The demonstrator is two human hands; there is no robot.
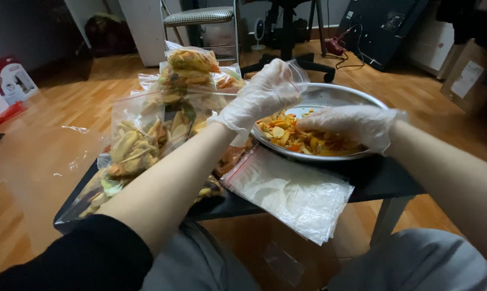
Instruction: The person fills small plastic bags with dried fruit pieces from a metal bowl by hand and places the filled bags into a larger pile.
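Left hand (265,91), gloved, has a closed grip on a clear bag (297,73) above the metal tray (335,94). Right hand (356,124), gloved, rests palm-down in the dried fruit chips (286,134) on the tray; whether its grip holds any cannot be told. Filled bags (141,140) lie left on the tabletop (373,178), empty bags (292,191) in front.

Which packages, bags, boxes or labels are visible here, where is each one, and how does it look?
Filled clear plastic zip bags: piled on the black table's left, holding yellow-orange chips.
Flat stack of empty clear zip bags: on the table edge, below the round metal tray.
Red and white carton: far left, on the floor.
Brown cardboard box with a white label: far right.
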